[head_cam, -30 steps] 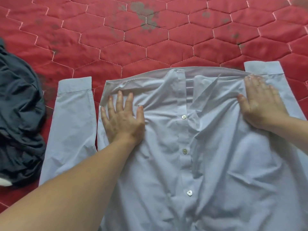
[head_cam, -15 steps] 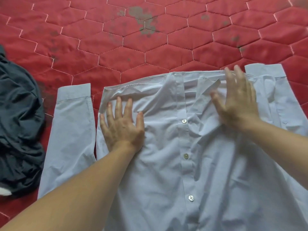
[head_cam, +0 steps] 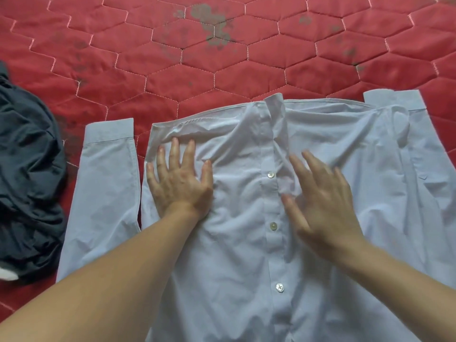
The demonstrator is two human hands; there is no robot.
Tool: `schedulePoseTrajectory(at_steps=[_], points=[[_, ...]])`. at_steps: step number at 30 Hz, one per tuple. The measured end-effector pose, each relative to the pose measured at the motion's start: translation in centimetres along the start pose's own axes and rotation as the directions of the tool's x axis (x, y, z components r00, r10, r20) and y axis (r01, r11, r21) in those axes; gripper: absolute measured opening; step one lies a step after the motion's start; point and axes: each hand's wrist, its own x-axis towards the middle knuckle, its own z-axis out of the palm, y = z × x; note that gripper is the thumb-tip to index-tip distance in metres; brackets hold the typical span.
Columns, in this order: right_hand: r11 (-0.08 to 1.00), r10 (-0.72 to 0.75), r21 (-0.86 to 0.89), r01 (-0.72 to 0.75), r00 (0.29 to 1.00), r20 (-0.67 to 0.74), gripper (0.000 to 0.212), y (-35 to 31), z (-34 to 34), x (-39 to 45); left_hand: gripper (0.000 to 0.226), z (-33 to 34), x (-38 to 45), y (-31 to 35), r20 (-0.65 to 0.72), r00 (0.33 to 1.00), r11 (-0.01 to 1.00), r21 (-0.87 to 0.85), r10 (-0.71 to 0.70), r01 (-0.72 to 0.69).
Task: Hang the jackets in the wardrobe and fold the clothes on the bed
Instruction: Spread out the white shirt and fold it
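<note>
Two flat hands lie on the pale blue shirt (head_cam: 246, 243), which is spread button-side up on the red quilted bed (head_cam: 222, 58), its long axis running near to far along the button placket (head_cam: 271, 198). The left hand (head_cam: 180, 183) presses left of the placket, fingers straight and spread; the right hand (head_cam: 320, 201), blurred, fingers straight and apart, sits just right of it. Farther off, the left sleeve (head_cam: 103, 193) lies just left of the left hand, so that hand is probably nearer for folding it in, while a dark garment (head_cam: 27, 181) lies heaped at the far left.
</note>
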Motion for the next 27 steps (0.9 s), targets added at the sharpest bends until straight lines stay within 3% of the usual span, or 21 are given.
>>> schedulePoseTrajectory(at_steps=[3,6,8,10,11,14,16,18,20,22,24,27], points=[[0.982,0.090,-0.179,-0.068,0.989,0.121,0.074,0.4,1.4,-2.2,0.062,0.2,0.1,0.1,0.022,1.000,1.000,0.016,0.006,-0.006],[0.979,0.087,-0.190,-0.067,0.991,0.098,0.075,0.7,2.2,-1.6,0.063,-0.2,0.3,0.1,0.057,0.998,1.000,-0.004,-0.003,0.003],[0.981,0.085,-0.179,-0.072,0.994,0.065,0.075,1.0,2.4,-1.7,0.062,-1.3,-0.3,0.1,0.037,0.998,0.978,-0.208,0.043,-0.034],[0.980,0.079,-0.188,-0.067,0.995,0.062,0.075,1.0,2.5,-1.9,0.062,-3.4,-2.4,-0.3,-0.044,0.994,0.843,-0.527,0.101,-0.109],[0.979,0.074,-0.197,-0.060,0.995,0.067,0.075,1.0,2.4,-1.8,0.062,-4.7,-3.9,-1.1,-0.092,0.985,0.784,-0.597,0.147,-0.173],[0.969,0.108,-0.236,-0.080,0.988,0.108,0.079,0.6,1.8,-1.3,0.054,-7.5,-8.7,-5.3,-0.132,0.945,0.810,-0.488,0.299,-0.325],[0.966,0.161,-0.218,-0.136,0.982,0.102,0.081,-0.8,1.5,-2.2,0.049,-8.6,-11.2,-9.3,-0.152,0.969,0.864,-0.441,0.196,-0.244],[0.986,0.132,-0.101,-0.131,0.991,0.006,0.077,-4.1,1.5,-4.6,0.048,-9.1,-13.4,-13.0,-0.131,0.991,0.907,-0.420,-0.019,-0.038],[0.999,-0.053,-0.004,0.053,0.997,-0.060,0.067,-9.2,2.0,-8.7,0.056,-9.0,-15.7,-15.7,-0.004,0.975,0.908,-0.364,-0.224,0.207],[0.956,-0.283,0.057,0.288,0.956,-0.075,0.051,-14.6,2.8,-13.0,0.068,-8.9,-17.7,-16.9,0.164,0.912,0.826,-0.385,-0.377,0.411],[0.917,-0.391,0.073,0.391,0.920,-0.022,0.032,-18.9,3.9,-16.3,0.065,-8.9,-19.0,-17.3,0.286,0.876,0.783,-0.400,-0.388,0.477],[0.940,-0.341,0.061,0.336,0.929,0.142,0.024,-22.9,5.2,-18.6,0.040,-9.5,-20.3,-18.3,0.326,0.878,0.760,-0.449,-0.352,0.471]])
